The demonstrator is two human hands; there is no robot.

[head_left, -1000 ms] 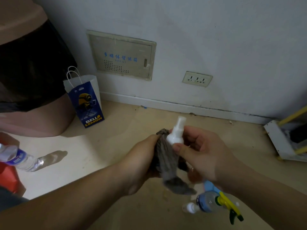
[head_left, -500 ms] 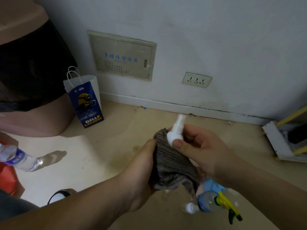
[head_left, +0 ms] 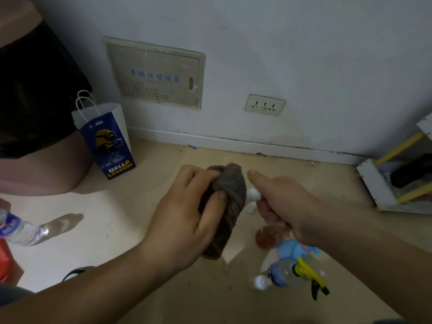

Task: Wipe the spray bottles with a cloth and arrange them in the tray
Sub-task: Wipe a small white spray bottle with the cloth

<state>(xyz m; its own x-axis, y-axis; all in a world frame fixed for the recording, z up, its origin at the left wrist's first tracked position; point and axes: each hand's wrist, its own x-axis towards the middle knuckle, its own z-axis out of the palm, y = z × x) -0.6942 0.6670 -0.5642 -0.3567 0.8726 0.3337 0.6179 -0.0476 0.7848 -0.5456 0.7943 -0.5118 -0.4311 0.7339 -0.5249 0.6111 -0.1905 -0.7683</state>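
My left hand (head_left: 187, 216) grips a grey-brown cloth (head_left: 228, 206) wrapped round a small white spray bottle (head_left: 253, 196). Only the bottle's white pump end shows, between the cloth and my right hand (head_left: 282, 206), which holds that end with the index finger stretched out. Both hands are above the floor in the middle of the view. On the floor below my right forearm lie more bottles: a clear one with a yellow-green trigger (head_left: 301, 274), a tiny white-capped one (head_left: 259, 281), a blue one (head_left: 294, 250) and an amber one (head_left: 265, 237). No tray is visible.
A Minion paper bag (head_left: 107, 141) stands by the wall next to a pink bin with a black liner (head_left: 35, 113). A plastic water bottle (head_left: 21, 228) lies at far left. A white-and-yellow rack (head_left: 385, 181) sits at the right. The wall has a socket (head_left: 264, 105).
The bottle has been tipped from upright to lying sideways. My left hand has rolled over on top, the cloth now covering the bottle's body; my right hand has turned, its index finger now straight.
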